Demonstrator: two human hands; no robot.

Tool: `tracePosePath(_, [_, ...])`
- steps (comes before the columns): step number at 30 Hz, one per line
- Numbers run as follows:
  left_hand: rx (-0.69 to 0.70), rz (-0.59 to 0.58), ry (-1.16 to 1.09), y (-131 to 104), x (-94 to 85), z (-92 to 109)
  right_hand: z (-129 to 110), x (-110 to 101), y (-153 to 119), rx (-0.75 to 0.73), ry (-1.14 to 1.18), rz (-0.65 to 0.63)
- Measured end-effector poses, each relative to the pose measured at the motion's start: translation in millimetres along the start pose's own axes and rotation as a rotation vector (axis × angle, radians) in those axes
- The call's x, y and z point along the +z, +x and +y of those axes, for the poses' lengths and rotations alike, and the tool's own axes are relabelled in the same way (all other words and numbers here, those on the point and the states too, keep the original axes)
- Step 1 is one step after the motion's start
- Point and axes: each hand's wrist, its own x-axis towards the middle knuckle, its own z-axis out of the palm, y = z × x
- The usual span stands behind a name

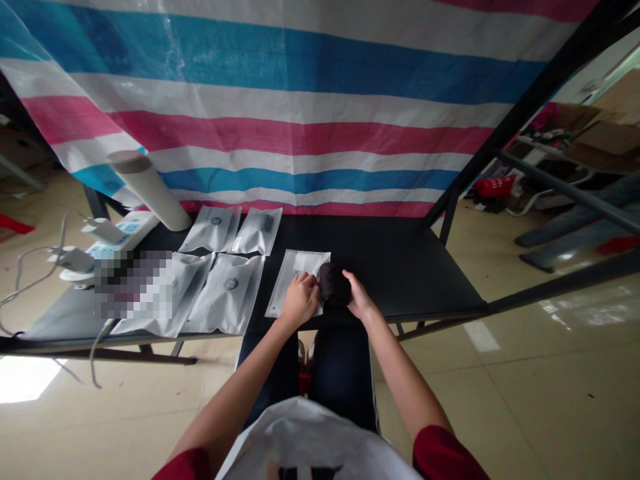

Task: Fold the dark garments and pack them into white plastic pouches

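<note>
A frosted plastic bag (287,275) lies flat on the black table in front of me. My left hand (301,298) rests over its right side, fingers curled and pinching near the bag's edge. Just right of that, my right hand (358,293) grips a dark, folded bundle of soft-looking cloth (335,284), thumb and fingers along its right side. The bundle overlaps or touches the bag's right edge; my left fingers hide exactly how they meet.
Several filled frosted bags, one a front bag (227,293), lie to the left. Beyond them stand a whitish cylinder (150,190) and a power strip (125,237) with plugged-in chargers and cables. A striped sheet (300,140) hangs behind the table (400,267); a metal frame (453,200) rises at right.
</note>
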Motion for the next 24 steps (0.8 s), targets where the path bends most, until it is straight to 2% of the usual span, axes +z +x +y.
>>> tracePosePath(2, [0.027,0.064,-0.080,1.7,-4.1,-2.8,-0.3,-2.4,-0.3,0.005,-0.145,0.027])
tracePosePath(5, [0.059,0.126,-0.143,2.4,-11.1,-4.6,-5.8,-2.5,2.1,-0.042,-0.345,-0.048])
tracePosePath(8, [0.080,0.092,-0.127,1.6,-16.5,-3.2,-12.2,1.8,8.9,-0.147,-0.523,-0.061])
tracePosePath(10, [0.102,0.012,-0.100,1.2,-17.8,-1.5,-13.0,6.3,14.9,-0.206,-0.577,0.030])
tracePosePath(13, [0.139,-0.097,-0.079,1.1,-15.7,2.5,-5.8,14.5,23.2,-0.247,-0.491,0.220])
tracePosePath(16, [0.163,-0.097,-0.068,0.6,-10.5,9.0,6.3,22.5,28.6,-0.297,-0.428,0.362])
tracePosePath(19, [0.185,-0.020,-0.024,-0.3,-6.0,15.9,13.9,27.1,31.0,-0.349,-0.504,0.340])
tracePosePath(24, [0.245,0.024,0.000,-0.9,-3.2,22.3,13.4,32.1,29.0,-0.267,-0.560,0.220])
